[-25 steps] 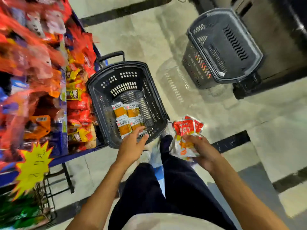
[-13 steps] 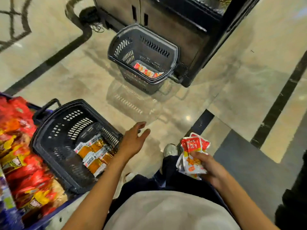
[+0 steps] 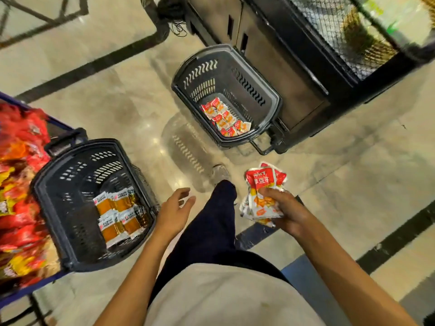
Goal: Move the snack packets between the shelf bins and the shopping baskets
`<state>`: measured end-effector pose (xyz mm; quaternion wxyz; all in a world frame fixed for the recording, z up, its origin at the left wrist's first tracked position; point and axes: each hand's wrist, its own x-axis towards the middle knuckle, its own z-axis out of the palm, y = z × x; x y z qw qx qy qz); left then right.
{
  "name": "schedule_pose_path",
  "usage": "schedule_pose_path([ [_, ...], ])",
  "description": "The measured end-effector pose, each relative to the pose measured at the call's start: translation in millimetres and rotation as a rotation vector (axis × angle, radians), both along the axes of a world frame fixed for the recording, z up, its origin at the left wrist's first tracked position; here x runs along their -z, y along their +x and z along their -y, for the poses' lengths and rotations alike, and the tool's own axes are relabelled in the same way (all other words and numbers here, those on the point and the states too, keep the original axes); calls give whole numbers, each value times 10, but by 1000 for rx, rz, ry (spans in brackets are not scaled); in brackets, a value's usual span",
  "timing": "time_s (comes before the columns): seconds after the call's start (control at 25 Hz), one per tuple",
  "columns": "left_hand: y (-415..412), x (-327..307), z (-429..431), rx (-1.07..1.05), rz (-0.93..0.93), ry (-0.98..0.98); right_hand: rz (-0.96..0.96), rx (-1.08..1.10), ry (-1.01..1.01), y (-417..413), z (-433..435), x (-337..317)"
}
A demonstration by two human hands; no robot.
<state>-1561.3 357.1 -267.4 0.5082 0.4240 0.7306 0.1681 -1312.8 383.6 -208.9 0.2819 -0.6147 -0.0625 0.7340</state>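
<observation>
My right hand point(image 3: 286, 211) grips a bunch of red, white and orange snack packets point(image 3: 262, 190) over the floor, at the right of my leg. My left hand point(image 3: 173, 211) is empty, fingers loosely spread, just right of the near dark basket point(image 3: 54, 208). That basket holds several orange and white packets point(image 3: 117, 214). The far dark basket point(image 3: 266, 90) stands ahead on the floor. It contains several red and orange packets point(image 3: 224, 117) like those I hold.
A blue-edged shelf bin point(image 3: 18, 196) full of red and yellow snack bags lies at the left, touching the near basket. A black cabinet point(image 3: 303, 74) stands behind the far basket. My dark trouser leg and shoe point(image 3: 220, 174) point between the baskets over glossy tiled floor.
My view has swung from the shelf bin toward the far basket, which is now closer. My left hand has left the near basket's rim. My right hand still holds the same packets.
</observation>
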Motion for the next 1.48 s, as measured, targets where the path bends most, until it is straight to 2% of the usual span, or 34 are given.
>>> schedule_pose_path([
  [0.2, 590, -54, -1397, -91, 62, -39, 112, -200, 14, 87, -1441, 179],
  [0.36, 1083, -326, -2489, -339, 617, -156, 132, -344, 139, 82, -2399, 101],
  [0.44, 1239, -339, -2871, -448, 742, -176, 62, -392, 174, 72, -2752, 104],
  [0.72, 1520, 0, -3571, -856, 800, -119, -80, -341, 94, 1, -3611, 525],
  [0.84, 1696, 128, -3707, -997, 756, -93, -88, -289, -35, 97, -3806, 729],
  [1.04, 1876, 445, -3826, -1102, 622, -84, -109, -112, -104, 264, -4109, 986],
  [1.2, 1851, 710, -3956, -1074, 623, -80, -120, -117, -116, 253, -4139, 1138],
  [1.36, 1679, 890, -4171, -1086, 657, -18, 48, 22, -69, 301, -4126, 1349],
  [1.4, 1663, 947, -4211, -1091, 641, 12, 45, 105, -129, 306, -4110, 1419],
  [1.48, 1677, 1103, -4219, -1058, 561, 59, -85, 254, -283, 221, -4056, 1537],
])
